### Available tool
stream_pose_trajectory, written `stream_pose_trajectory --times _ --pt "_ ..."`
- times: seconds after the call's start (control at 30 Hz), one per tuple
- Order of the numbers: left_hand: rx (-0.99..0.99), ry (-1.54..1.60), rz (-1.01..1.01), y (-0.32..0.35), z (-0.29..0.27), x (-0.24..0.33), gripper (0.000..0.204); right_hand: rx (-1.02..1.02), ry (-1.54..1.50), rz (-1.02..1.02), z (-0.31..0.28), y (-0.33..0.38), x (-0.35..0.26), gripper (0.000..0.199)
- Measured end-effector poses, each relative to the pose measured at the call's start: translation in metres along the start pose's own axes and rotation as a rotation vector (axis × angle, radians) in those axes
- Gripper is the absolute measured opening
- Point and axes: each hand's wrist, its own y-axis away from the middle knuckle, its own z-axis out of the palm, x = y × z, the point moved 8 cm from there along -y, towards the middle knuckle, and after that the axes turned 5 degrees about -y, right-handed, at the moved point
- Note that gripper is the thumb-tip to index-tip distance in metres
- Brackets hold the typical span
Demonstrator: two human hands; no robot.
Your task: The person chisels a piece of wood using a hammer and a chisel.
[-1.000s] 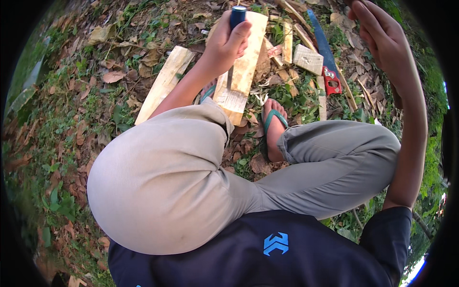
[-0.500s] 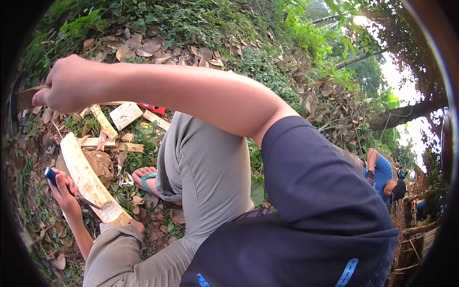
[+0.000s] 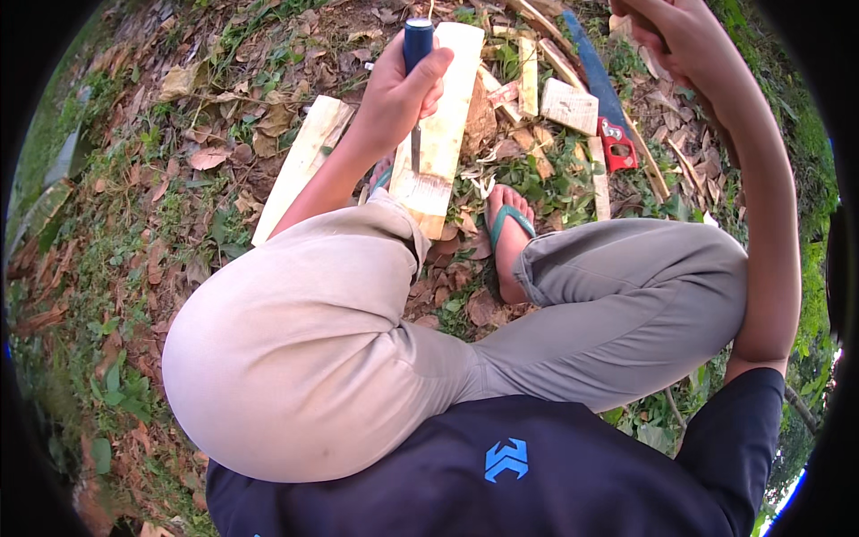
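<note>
My left hand (image 3: 396,97) is wrapped round the blue handle of a chisel (image 3: 418,46). The chisel stands nearly upright, its tip on a darker, roughened patch near the close end of a pale wooden board (image 3: 455,94). That end of the board lies beside my left trouser leg. Raised at the upper right, my right hand (image 3: 676,38) has its fingers curled and is partly cut off by the picture's edge. The earlier frame shows it gripping a wooden-handled tool with a dark head; now that tool is mostly out of sight.
Right of the board lie a brown stone (image 3: 480,125), a wooden block (image 3: 570,106), several offcuts and a saw with a blue blade (image 3: 591,63) and red handle (image 3: 617,145). Another pale plank (image 3: 304,161) lies left. My sandalled foot (image 3: 510,233) rests on leafy ground.
The view has swung round and down toward the board. My right arm now shows at the right edge instead of across the upper left. The chisel tip remains at the board's near end.
</note>
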Motion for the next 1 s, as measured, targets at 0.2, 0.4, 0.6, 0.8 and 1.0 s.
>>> stream_pose_trajectory --times 0.2,0.4,0.6,0.8,1.0 --pt "0.202 -0.088 0.162 0.002 -0.043 0.005 0.043 -0.063 0.045 -0.133 0.008 -0.009 0.006 0.046" --pt "0.326 -0.132 0.191 0.011 -0.057 0.005 0.045 -0.083 0.099 -0.186 0.017 -0.001 0.01 0.044" --pt "0.35 0.046 0.134 0.009 -0.048 0.011 0.043 0.06 0.488 -0.192 0.218 0.072 0.19 0.032" --pt "0.3 0.151 0.136 0.018 -0.022 0.028 0.038 -0.024 0.708 -0.052 0.323 0.112 0.273 0.028" --pt "0.399 0.094 0.205 0.028 -0.023 0.024 0.038 0.074 0.499 -0.027 0.294 0.112 0.253 0.024"
